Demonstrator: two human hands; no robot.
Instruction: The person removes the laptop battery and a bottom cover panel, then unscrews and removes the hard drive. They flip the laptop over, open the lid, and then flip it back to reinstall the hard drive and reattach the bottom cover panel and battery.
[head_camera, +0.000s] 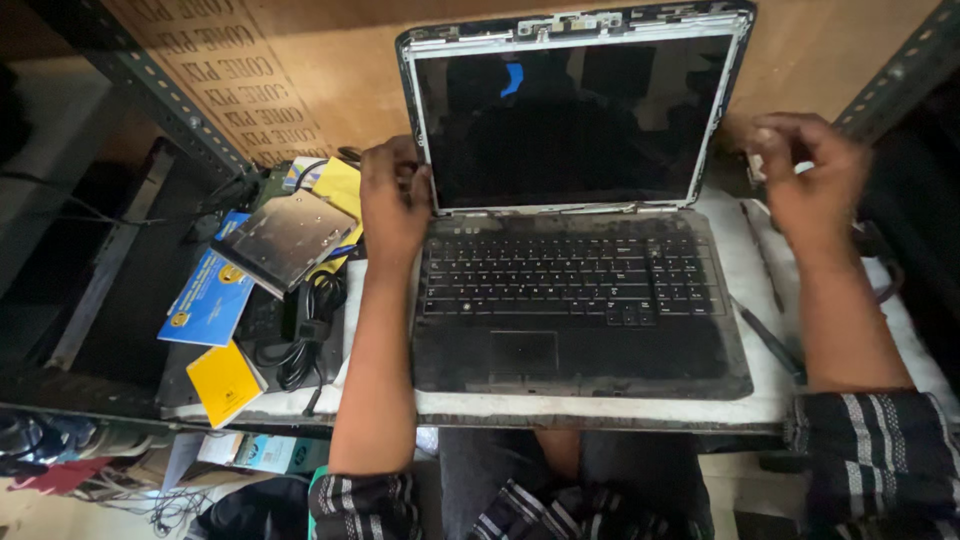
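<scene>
An open black laptop (575, 210) sits in the middle of a white-topped counter (750, 395), its dark screen (570, 120) upright against a brown cardboard sheet (300, 60) behind it. The plastic frame around the screen is already off: bare metal edging and small brackets show along the top and both sides of the panel, while the panel itself sits in the lid and the dusty keyboard and touchpad are in place. Judging from this, the opening-up of the lid has begun and the panel has yet to come free. The left hand (392, 200) rests at the lower left corner of the screen by the hinge, fingers curled against the panel's edge, seemingly pressing or gripping it, though a firm clamp cannot be confirmed. The right hand (810, 175) is raised clear of the laptop at the right, its fingertips pinched together; whether something small sits between them is too fine to tell. Beside that wrist two thin dark tools (765, 290) lie on the counter. On the left are a silver optical drive (285, 240), blue and yellow booklets (210, 300) and a coiled black cable (305, 330).
</scene>
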